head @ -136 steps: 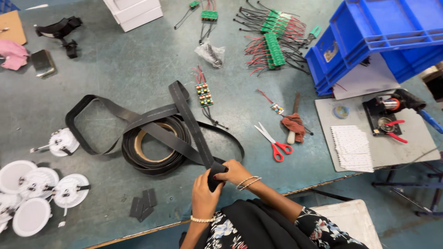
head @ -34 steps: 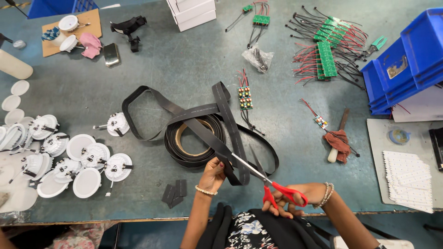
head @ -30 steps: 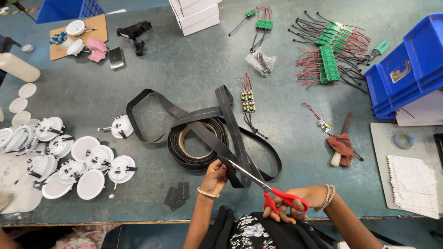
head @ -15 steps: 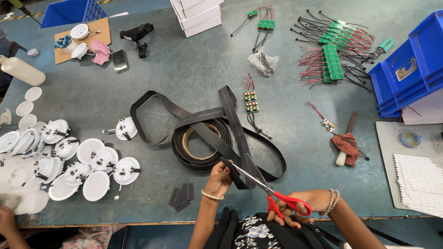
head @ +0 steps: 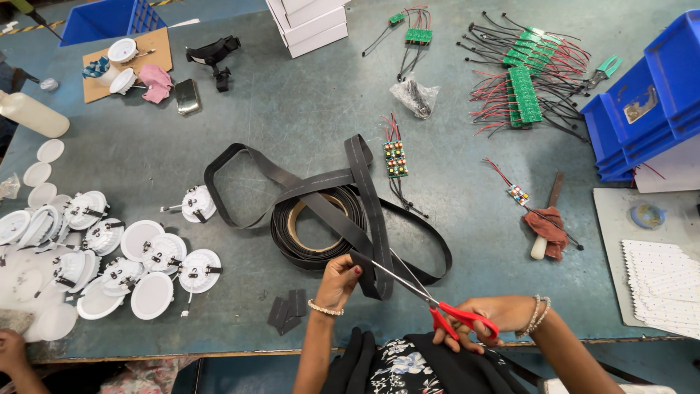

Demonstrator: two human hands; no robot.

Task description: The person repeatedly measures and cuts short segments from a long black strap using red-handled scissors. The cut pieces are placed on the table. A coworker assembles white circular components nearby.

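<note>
Grey-green metal table (head: 219, 131), scuffed, fills the view; its near edge runs along 6 o'clock, just in front of the person. Largest on it are the stacked blue bins (head: 642, 109) at 3 o'clock and white boxes (head: 306, 22) at 12. A heap of round white lamp housings (head: 109, 263) spreads across 8 to 9 o'clock, and green circuit boards with red and black leads (head: 525, 80) lie at 1 to 2.

Centre: a roll of flat black strip (head: 317, 222) wound on a brown core, with loose lengths looped out toward 10 o'clock and round toward 4. The strip looks light, limp and bendy — judged likely to sag and twist unless held taut, so the sound place to take it is close beside the cut line, pinched flat across its width.

Left hand (head: 337, 281) at 6 o'clock does just that, fingers pinched tight on the free end of the strip. Right hand (head: 485, 317) at 5 o'clock has its fingers through the handles of red scissors (head: 430, 303), gripped closed around them; the blades stand parted, angled toward 10 o'clock, with the strip end between them.

Small cut black pieces (head: 286, 310) lie by the left wrist at 7 o'clock.

Open room — bare tabletop at 4 o'clock, between the strip's loop and a rag-wrapped tool (head: 545, 226); the near edge is close under both wrists.
</note>
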